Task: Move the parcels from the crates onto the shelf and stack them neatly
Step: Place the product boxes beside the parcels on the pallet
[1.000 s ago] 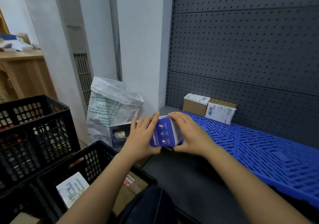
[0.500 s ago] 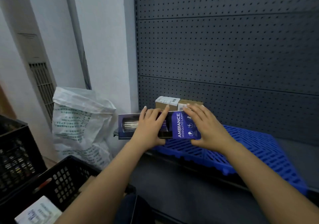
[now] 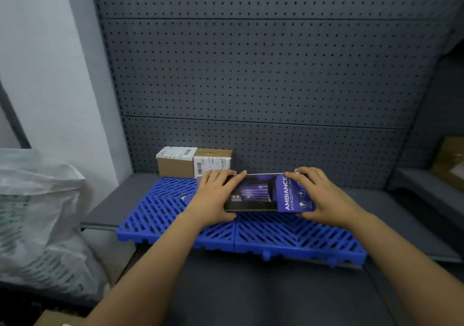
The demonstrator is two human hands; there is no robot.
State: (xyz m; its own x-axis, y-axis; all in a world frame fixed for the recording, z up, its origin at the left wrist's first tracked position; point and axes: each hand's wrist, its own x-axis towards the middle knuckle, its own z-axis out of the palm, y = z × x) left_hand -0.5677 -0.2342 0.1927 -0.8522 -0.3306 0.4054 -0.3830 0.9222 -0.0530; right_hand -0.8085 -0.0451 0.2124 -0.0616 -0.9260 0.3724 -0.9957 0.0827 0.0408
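Mosquito lamp box [image 3: 253,192] lies lengthwise over the blue grid mat [image 3: 160,210] on the shelf [image 3: 110,205] (touching the mat or not: can't tell). It's just front-right of the left parcel [image 3: 175,164] and right parcel [image 3: 213,160], which sit side by side against the pegboard [image 3: 251,74]. Left hand [image 3: 213,197] clamps the box's left end and right hand [image 3: 324,195] its right end, fingers over the far edge. White sack [image 3: 37,212] sits left of the shelf.

Head view: mosquito lamp box [image 3: 253,192] at the shelf [image 3: 376,200]

Your left hand [image 3: 213,197] and right hand [image 3: 324,197] grip opposite ends of the mosquito lamp box, held lengthwise over the blue slatted mat [image 3: 175,215]. Two labelled cardboard parcels [image 3: 198,165] stand touching, just behind its left end, against the pegboard [image 3: 251,74].
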